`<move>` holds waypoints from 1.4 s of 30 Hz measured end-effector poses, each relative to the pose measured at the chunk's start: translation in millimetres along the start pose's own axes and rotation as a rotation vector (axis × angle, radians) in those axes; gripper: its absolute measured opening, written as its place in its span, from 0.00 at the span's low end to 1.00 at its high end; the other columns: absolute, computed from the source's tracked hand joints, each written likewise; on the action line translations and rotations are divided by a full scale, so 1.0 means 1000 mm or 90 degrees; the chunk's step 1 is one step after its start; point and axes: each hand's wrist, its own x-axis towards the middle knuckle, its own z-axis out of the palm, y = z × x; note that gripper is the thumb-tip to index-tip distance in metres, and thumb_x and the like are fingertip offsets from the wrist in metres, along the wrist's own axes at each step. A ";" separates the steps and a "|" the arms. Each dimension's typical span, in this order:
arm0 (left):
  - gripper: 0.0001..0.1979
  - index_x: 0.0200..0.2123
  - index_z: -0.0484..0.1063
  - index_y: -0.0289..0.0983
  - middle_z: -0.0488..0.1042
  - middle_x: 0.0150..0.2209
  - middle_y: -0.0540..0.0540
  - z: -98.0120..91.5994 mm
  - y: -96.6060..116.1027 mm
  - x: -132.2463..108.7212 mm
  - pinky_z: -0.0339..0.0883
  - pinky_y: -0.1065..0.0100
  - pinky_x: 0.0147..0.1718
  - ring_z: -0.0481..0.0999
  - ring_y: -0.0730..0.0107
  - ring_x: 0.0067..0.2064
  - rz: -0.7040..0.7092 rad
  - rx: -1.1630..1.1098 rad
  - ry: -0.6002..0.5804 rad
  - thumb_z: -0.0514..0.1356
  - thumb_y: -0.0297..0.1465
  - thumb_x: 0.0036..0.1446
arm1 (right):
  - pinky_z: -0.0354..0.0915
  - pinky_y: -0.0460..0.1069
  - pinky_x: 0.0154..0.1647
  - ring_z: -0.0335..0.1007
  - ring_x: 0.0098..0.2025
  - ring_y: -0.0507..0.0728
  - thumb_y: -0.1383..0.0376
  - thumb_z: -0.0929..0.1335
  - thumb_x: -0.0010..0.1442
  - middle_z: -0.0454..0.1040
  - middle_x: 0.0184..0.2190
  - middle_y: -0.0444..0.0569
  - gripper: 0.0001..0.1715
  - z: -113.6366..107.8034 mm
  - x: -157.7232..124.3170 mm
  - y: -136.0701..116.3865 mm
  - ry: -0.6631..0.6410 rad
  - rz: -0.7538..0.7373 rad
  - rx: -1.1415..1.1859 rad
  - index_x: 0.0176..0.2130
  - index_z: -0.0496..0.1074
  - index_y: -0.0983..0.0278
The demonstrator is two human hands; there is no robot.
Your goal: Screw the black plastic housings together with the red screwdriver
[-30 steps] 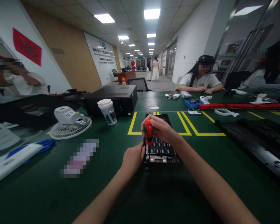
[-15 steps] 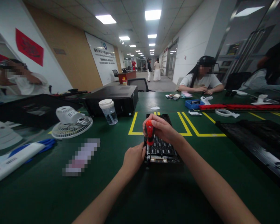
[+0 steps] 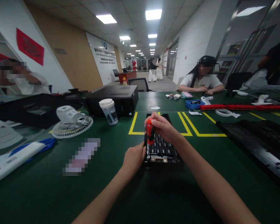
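Grips a red-and-black screwdriver (image 3: 150, 132) in the right hand (image 3: 164, 126) at the centre of the frame, with fingers curled firmly round the upright handle. Points the shaft down over the lower left part of a black unit (image 3: 162, 146) with rows of dark hexagonal cells, also at centre; too small to make out any contact at the tip. Rests the left hand (image 3: 133, 157) against the left edge of the unit, just left of centre, with fingers bent and partly hidden; impossible to tell clasping from mere touching. Works on a green table (image 3: 95, 199), with the far part of the unit lying across yellow lines (image 3: 212, 135). Has a lidded cup (image 3: 111, 113) and a white fan (image 3: 66, 115) to the left of centre, a blue cable (image 3: 48, 143) at the left, and a blue box (image 3: 192, 105) right of centre, in front of a seated person (image 3: 198, 81) at upper right.
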 end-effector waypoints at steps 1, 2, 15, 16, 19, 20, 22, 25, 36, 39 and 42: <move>0.17 0.50 0.62 0.41 0.74 0.39 0.46 0.000 0.000 0.000 0.63 0.69 0.35 0.74 0.68 0.37 -0.003 -0.001 -0.001 0.42 0.36 0.61 | 0.65 0.45 0.28 0.67 0.26 0.49 0.61 0.64 0.56 0.68 0.28 0.44 0.09 0.000 0.000 0.000 0.001 -0.003 -0.003 0.32 0.60 0.65; 0.17 0.50 0.62 0.41 0.74 0.39 0.46 0.001 0.000 0.000 0.63 0.69 0.35 0.74 0.68 0.37 -0.006 -0.001 -0.003 0.42 0.36 0.61 | 0.65 0.45 0.28 0.67 0.26 0.49 0.62 0.64 0.56 0.69 0.28 0.44 0.09 0.000 0.000 0.000 0.002 -0.005 -0.005 0.32 0.59 0.65; 0.17 0.48 0.63 0.41 0.74 0.40 0.45 0.002 -0.001 0.001 0.62 0.70 0.35 0.74 0.68 0.38 0.001 -0.013 0.002 0.42 0.36 0.61 | 0.65 0.45 0.26 0.67 0.24 0.49 0.63 0.65 0.55 0.70 0.26 0.44 0.10 0.000 0.001 -0.001 0.014 -0.020 -0.027 0.32 0.58 0.65; 0.17 0.48 0.63 0.40 0.75 0.39 0.45 0.002 -0.001 0.001 0.62 0.70 0.35 0.74 0.68 0.37 0.002 -0.008 0.004 0.42 0.36 0.61 | 0.65 0.45 0.26 0.67 0.24 0.49 0.62 0.65 0.55 0.70 0.26 0.43 0.10 0.000 0.001 0.000 0.016 -0.019 -0.031 0.32 0.58 0.65; 0.17 0.48 0.63 0.40 0.75 0.38 0.46 0.005 -0.002 0.001 0.63 0.69 0.34 0.75 0.67 0.36 0.010 0.004 0.019 0.42 0.36 0.61 | 0.65 0.45 0.26 0.67 0.25 0.49 0.62 0.66 0.55 0.69 0.25 0.43 0.11 -0.001 0.001 0.000 0.022 -0.021 -0.042 0.32 0.58 0.64; 0.17 0.48 0.63 0.41 0.75 0.38 0.46 0.006 -0.003 0.001 0.63 0.69 0.33 0.75 0.66 0.36 0.017 0.004 0.025 0.42 0.36 0.61 | 0.65 0.45 0.26 0.67 0.25 0.49 0.62 0.66 0.55 0.68 0.25 0.43 0.11 -0.001 0.001 0.001 0.023 -0.020 -0.044 0.32 0.59 0.64; 0.17 0.48 0.63 0.41 0.75 0.38 0.47 0.007 -0.003 0.002 0.63 0.69 0.33 0.75 0.66 0.36 0.020 0.002 0.029 0.42 0.36 0.61 | 0.65 0.45 0.26 0.67 0.25 0.50 0.62 0.66 0.54 0.68 0.25 0.42 0.11 -0.001 0.001 0.000 0.022 -0.020 -0.045 0.32 0.59 0.64; 0.17 0.49 0.63 0.41 0.75 0.39 0.46 0.007 -0.003 0.002 0.62 0.69 0.34 0.74 0.67 0.37 0.014 0.001 0.023 0.42 0.36 0.61 | 0.65 0.45 0.25 0.67 0.25 0.49 0.62 0.67 0.53 0.67 0.25 0.42 0.12 -0.001 0.001 0.000 0.022 -0.024 -0.051 0.32 0.59 0.64; 0.17 0.48 0.63 0.40 0.75 0.39 0.45 0.002 0.001 0.001 0.62 0.69 0.35 0.74 0.68 0.38 -0.003 -0.004 0.000 0.42 0.36 0.61 | 0.63 0.43 0.27 0.66 0.27 0.49 0.63 0.69 0.51 0.67 0.26 0.42 0.14 0.003 0.001 -0.003 0.025 -0.024 -0.058 0.32 0.59 0.64; 0.17 0.48 0.64 0.40 0.75 0.39 0.45 0.002 0.001 0.002 0.61 0.69 0.35 0.74 0.68 0.37 -0.002 -0.003 -0.002 0.42 0.36 0.61 | 0.63 0.43 0.27 0.66 0.28 0.48 0.64 0.69 0.51 0.67 0.26 0.42 0.14 0.004 0.000 -0.004 0.023 -0.026 -0.062 0.32 0.58 0.64; 0.17 0.47 0.64 0.40 0.75 0.38 0.45 0.003 0.000 0.002 0.61 0.70 0.34 0.74 0.68 0.36 0.002 -0.003 0.001 0.42 0.36 0.61 | 0.62 0.42 0.27 0.65 0.28 0.48 0.64 0.69 0.50 0.66 0.26 0.41 0.14 0.004 0.000 -0.006 0.024 -0.024 -0.071 0.32 0.58 0.64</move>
